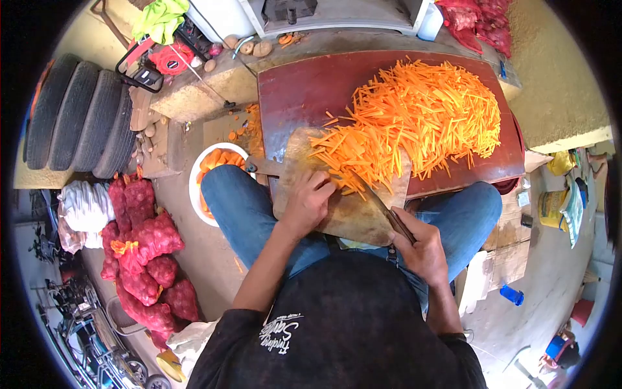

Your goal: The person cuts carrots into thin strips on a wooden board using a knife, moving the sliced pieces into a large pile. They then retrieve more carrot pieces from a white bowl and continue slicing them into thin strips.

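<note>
A worn wooden cutting board point(363, 223) lies across my lap and the edge of a dark red table point(304, 84). My left hand point(310, 202) rests on it, fingers bent and closed at the near edge of some cut carrot pieces point(346, 181); the fingertips are partly hidden. My right hand point(422, 249) is wrapped around the dark handle of a knife point(400, 225). The blade slants up and left, its tip end among the carrot strips. Beyond the board, a large heap of carrot strips point(431, 117) covers the table's right part.
A white basin point(195, 188) of peeled carrots stands left of my knee. A brown handle point(264, 166) juts out at the board's left side. Red mesh sacks point(152, 243) and upright tires point(81, 117) are farther left. A blue object point(512, 295) lies on the floor at right.
</note>
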Demonstrator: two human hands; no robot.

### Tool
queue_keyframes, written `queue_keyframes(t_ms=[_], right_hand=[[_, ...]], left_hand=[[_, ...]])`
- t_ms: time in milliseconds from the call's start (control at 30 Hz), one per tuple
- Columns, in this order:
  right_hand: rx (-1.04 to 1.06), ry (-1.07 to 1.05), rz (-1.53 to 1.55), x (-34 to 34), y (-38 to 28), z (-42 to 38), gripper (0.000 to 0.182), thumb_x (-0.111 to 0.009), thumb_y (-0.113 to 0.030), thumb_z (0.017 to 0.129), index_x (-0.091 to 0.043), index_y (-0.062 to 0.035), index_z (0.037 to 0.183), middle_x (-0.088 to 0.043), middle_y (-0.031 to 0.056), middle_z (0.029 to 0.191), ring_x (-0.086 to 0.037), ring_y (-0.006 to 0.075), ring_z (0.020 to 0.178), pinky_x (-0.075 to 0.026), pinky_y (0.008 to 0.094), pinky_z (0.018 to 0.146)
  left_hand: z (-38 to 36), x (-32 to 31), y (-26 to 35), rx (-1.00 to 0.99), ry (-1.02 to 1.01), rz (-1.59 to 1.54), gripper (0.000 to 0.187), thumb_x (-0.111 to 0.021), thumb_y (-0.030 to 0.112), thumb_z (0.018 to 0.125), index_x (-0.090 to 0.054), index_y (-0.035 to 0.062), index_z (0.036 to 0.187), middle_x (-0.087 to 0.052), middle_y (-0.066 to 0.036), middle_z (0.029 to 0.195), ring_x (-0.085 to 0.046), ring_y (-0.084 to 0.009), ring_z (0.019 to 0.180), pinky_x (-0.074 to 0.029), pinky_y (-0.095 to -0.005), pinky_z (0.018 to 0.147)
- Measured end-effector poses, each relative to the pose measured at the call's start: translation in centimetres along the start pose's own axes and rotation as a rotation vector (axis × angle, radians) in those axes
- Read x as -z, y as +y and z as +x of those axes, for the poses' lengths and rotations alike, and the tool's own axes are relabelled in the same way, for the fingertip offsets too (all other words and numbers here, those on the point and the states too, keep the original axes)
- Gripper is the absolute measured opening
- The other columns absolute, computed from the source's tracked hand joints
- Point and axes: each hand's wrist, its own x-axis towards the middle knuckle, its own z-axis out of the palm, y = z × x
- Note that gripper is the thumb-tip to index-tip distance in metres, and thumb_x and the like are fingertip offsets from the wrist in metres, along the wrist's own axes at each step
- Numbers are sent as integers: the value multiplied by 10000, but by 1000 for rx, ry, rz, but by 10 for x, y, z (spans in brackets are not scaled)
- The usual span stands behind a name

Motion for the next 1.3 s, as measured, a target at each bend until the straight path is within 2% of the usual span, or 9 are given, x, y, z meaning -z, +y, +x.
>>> queue_keyframes(t_ms=[100,300,400,600,800,900,1100,1200,1300], right_hand=[[89,-13,-14,-3,0,2,472,-793,-33,964,-681,78,1409,-805,236,1130,-799,276,999,-594,362,921],[192,-106,-191,-14,-8,19,452,-798,-56,970,-691,58,1394,-792,262,1183,-787,420,1053,-618,434,897],[178,-150,-262,-16,-8,25,468,-796,-67,968,-683,34,1410,-785,264,1154,-768,453,1046,-621,481,854],[166,-244,-438,-11,-24,32,524,-777,-98,981,-629,4,1473,-774,262,1073,-764,462,970,-613,526,817],[334,-149,-348,-46,-6,66,541,-767,-111,984,-613,-6,1493,-765,288,1090,-758,479,959,-612,551,790],[185,-220,-411,-32,-21,56,547,-765,-108,985,-606,-9,1498,-764,292,1092,-757,479,966,-611,547,798],[237,-205,-380,-46,-11,59,519,-763,-117,994,-614,11,1474,-764,288,1095,-763,472,977,-611,542,806],[311,-170,-435,-46,-12,65,480,-734,-140,1007,-596,-29,1453,-756,272,1058,-763,448,950,-608,550,756],[165,-217,-376,-33,-28,52,453,-748,-122,1001,-635,-15,1426,-755,280,1016,-748,482,944,-605,541,799]], left_hand=[[-12,-7,-9,-6,-38,-15,241,-746,-22,768,-726,42,999,-653,-123,1076,-636,-370,986,-529,-484,842],[-7,-7,6,27,-14,39,233,-795,28,788,-739,42,1013,-637,-114,1049,-627,-372,974,-530,-485,834],[-9,-8,6,49,-38,87,268,-810,55,770,-748,39,1031,-634,-109,1046,-619,-364,990,-526,-489,840],[-9,-5,13,25,-68,161,297,-799,67,751,-749,14,1040,-637,-103,1049,-608,-348,1018,-516,-485,872],[-12,-9,12,48,-35,134,264,-786,49,760,-746,8,1018,-645,-116,1049,-610,-352,992,-526,-467,863],[-12,-8,9,70,-31,123,252,-780,36,763,-742,-2,1009,-638,-132,1034,-611,-354,984,-534,-455,849],[-13,-11,11,95,-8,95,243,-774,17,759,-736,-15,997,-615,-154,999,-610,-364,979,-533,-465,844],[-12,-8,12,102,-3,113,256,-771,12,757,-738,-15,1010,-606,-157,998,-609,-372,982,-526,-478,843],[-16,-11,9,91,33,118,285,-770,12,751,-744,-17,1033,-601,-158,1003,-606,-376,990,-520,-477,850]])
